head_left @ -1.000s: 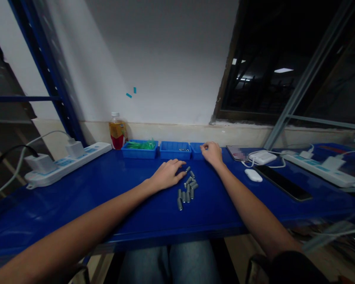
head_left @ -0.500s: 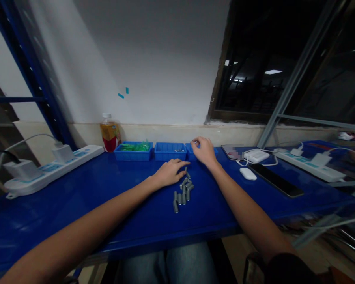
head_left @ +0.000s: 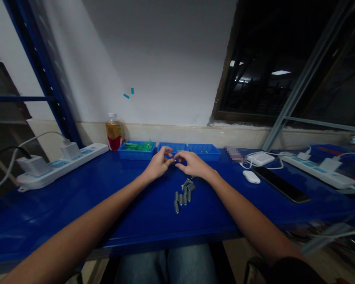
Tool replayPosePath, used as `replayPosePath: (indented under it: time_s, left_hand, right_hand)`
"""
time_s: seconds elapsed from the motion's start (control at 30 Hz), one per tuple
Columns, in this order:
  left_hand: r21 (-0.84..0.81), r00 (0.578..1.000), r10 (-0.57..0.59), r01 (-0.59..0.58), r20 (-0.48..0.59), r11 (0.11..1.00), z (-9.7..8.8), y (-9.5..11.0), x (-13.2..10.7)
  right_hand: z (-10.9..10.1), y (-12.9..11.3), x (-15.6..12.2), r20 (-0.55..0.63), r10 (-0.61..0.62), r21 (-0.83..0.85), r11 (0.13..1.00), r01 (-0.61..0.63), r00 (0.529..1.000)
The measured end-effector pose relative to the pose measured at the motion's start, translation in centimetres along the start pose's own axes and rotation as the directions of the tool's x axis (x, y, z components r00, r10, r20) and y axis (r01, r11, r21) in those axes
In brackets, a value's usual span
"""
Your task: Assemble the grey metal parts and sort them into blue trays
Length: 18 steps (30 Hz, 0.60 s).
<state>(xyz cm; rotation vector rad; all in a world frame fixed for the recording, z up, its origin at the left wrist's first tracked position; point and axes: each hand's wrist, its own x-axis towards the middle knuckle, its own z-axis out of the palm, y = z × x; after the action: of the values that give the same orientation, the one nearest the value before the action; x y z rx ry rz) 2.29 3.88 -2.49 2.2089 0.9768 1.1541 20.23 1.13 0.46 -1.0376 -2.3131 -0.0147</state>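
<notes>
My left hand (head_left: 157, 165) and my right hand (head_left: 191, 163) meet fingertip to fingertip above the blue table (head_left: 77, 205), just in front of the middle blue tray (head_left: 173, 147). Both pinch a small grey piece between them, too small to name. Below the hands lies a cluster of several small grey metal cylinders (head_left: 184, 193) on the table. A blue tray with green pieces (head_left: 137, 149) stands left of the middle one. Another blue tray (head_left: 204, 151) stands to the right.
A drink bottle (head_left: 114, 137) stands by the wall. A white power strip with plugs (head_left: 56, 165) lies at left. At right are a white charger (head_left: 260, 158), a white mouse-like object (head_left: 251, 176), a black phone (head_left: 283, 184) and a second power strip (head_left: 316, 170).
My right hand has drawn back from the right tray and my left hand has lifted off the cylinders. The two have come together in a pinch before the middle tray.
</notes>
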Motion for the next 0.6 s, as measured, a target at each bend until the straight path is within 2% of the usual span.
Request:
replayPosePath:
  time_s: [0.13, 0.2, 0.3, 0.47, 0.6]
  left_hand:
    - [-0.264, 0.999, -0.031, 0.032, 0.009, 0.964, 0.1, -0.5, 0.3]
    - [-0.273, 0.999, -0.034, 0.035, 0.007, 0.961, 0.1, -0.4, 0.2]
    - [-0.165, 1.0, -0.011, 0.013, 0.01, 0.986, -0.1, 0.2, -0.1]
    - [0.17, 0.993, 0.105, -0.112, 0.046, 0.979, -0.5, 1.1, -0.4]
    - [0.257, 0.992, 0.128, -0.119, -0.015, 0.959, -0.6, 1.4, -0.3]
  right_hand:
    - [1.3, 0.1, 0.1, -0.01, -0.012, 0.037, 0.999, 0.013, 1.0]
    - [1.5, 0.4, 0.2, -0.021, 0.007, 0.033, 0.999, -0.006, 1.0]
    - [1.5, 0.6, 0.3, -0.032, 0.056, 0.02, 0.998, -0.056, 0.998]
    - [1.4, 0.4, 0.4, -0.046, 0.119, -0.024, 0.992, -0.12, 0.992]
    - [1.3, 0.4, 0.2, -0.095, 0.103, 0.044, 0.994, -0.099, 0.99]
